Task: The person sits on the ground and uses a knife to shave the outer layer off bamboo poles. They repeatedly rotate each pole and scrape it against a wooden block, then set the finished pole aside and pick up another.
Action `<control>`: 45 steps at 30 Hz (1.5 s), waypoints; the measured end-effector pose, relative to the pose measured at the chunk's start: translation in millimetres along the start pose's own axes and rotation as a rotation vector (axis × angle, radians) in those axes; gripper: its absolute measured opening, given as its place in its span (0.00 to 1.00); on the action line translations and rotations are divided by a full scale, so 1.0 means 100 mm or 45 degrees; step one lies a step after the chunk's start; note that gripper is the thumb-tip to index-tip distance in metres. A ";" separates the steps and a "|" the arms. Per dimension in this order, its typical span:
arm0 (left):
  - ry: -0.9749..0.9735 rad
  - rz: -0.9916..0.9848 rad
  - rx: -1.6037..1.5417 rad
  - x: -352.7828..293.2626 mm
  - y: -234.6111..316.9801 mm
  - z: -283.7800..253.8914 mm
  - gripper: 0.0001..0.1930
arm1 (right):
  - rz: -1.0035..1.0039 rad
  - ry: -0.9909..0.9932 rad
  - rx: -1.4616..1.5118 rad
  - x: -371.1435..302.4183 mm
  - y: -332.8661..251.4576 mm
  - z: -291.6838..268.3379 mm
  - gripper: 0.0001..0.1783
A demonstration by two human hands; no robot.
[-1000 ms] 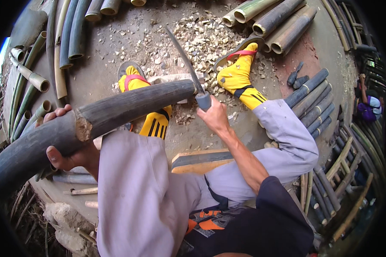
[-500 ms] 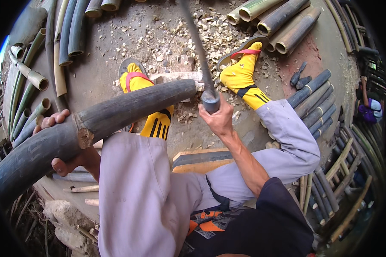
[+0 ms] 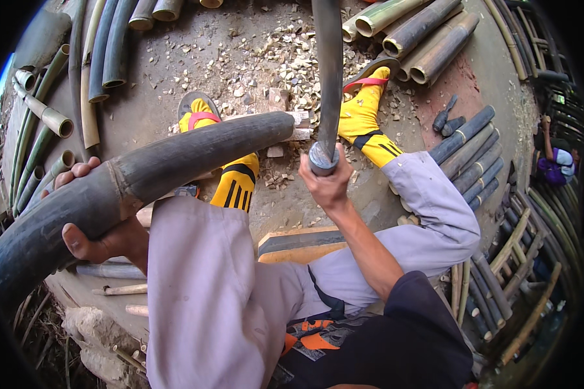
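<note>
My left hand (image 3: 104, 240) is wrapped around a thick, dark, slightly curved bamboo pole (image 3: 194, 155), thumb below and fingertips over its far side. The pole slants across my left leg, its narrower end up by a pale wooden block (image 3: 300, 123) between my feet. My right hand (image 3: 328, 188) grips a machete by its round, dark handle (image 3: 323, 161). The machete's long grey blade (image 3: 329, 65) points away from me, to the right of the pole's end and apart from it; motion blurs it a little.
Pale chips (image 3: 253, 84) litter the ground around my yellow-socked feet. Cut bamboo tubes (image 3: 428, 35) lie at the far right, with more dark pieces (image 3: 474, 149) nearer. A small dark tool (image 3: 444, 111) lies beside them. Bamboo lengths (image 3: 115, 45) line the far left. A board (image 3: 302, 243) lies near my legs.
The machete's blade has swung right, from leaning left to nearly straight ahead, and looks broader. The bamboo pole has shifted slightly left with my left hand still around it.
</note>
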State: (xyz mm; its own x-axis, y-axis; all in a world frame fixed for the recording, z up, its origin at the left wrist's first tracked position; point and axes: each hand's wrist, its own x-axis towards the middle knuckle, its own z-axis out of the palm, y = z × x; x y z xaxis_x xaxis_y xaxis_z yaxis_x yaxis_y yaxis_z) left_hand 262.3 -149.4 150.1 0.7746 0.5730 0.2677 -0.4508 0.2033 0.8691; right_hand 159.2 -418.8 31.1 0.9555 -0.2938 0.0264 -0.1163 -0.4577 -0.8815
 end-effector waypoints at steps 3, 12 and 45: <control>-0.065 0.008 -0.031 0.03 -0.04 0.03 0.38 | 0.388 -0.148 -0.145 -0.01 0.56 0.22 0.14; -0.340 0.020 -0.325 0.10 -0.08 -0.32 0.42 | 0.241 -0.123 0.030 0.11 0.01 -0.05 0.12; 0.267 -0.058 -0.188 -0.07 0.01 -1.07 0.32 | 0.387 -0.222 0.031 -0.23 -0.03 0.07 0.17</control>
State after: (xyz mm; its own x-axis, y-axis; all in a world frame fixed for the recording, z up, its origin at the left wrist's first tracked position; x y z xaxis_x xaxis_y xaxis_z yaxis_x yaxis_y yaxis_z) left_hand 209.4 -68.3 104.9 0.6937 0.7095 0.1241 -0.4891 0.3375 0.8043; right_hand 139.7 -404.8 30.1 0.9103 -0.2648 -0.3183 -0.3984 -0.3505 -0.8476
